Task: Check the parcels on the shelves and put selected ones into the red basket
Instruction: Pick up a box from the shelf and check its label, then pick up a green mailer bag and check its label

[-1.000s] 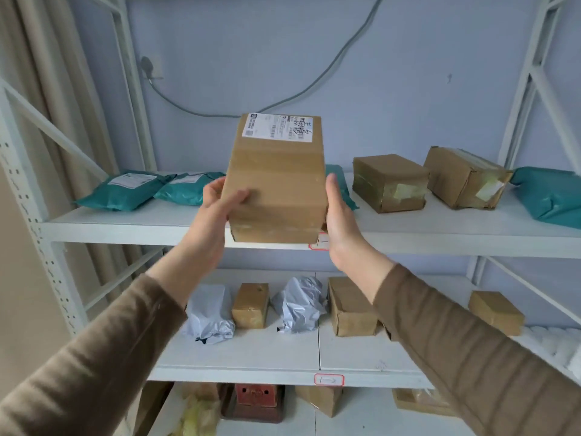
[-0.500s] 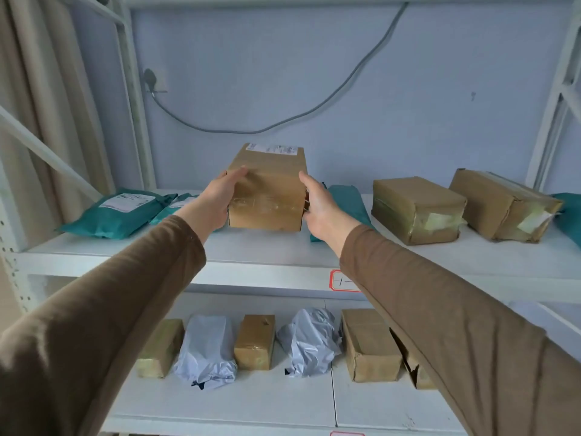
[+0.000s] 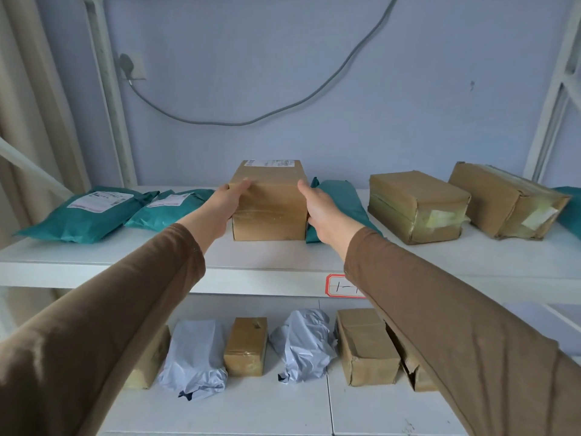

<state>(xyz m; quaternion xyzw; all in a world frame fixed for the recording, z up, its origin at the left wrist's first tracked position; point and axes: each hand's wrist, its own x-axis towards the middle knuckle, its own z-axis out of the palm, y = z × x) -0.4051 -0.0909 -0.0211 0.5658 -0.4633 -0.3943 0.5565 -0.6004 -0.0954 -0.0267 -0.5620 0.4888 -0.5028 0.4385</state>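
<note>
Left hand [image 3: 227, 199] grips cardboard box [image 3: 269, 201] on upper shelf [image 3: 94, 262]; right hand [image 3: 323, 209] flat against box side, fingers straight.

A single wide-angle view comes from the person's head, facing forward and slightly down at the white upper shelf [image 3: 94, 262], which sits close, within arm's reach. Both sleeves run in from the bottom corners toward the middle. The lower shelf [image 3: 283, 410] fills the bottom, the blue wall [image 3: 314, 58] the top. Straight lines bow near the edges.
</note>
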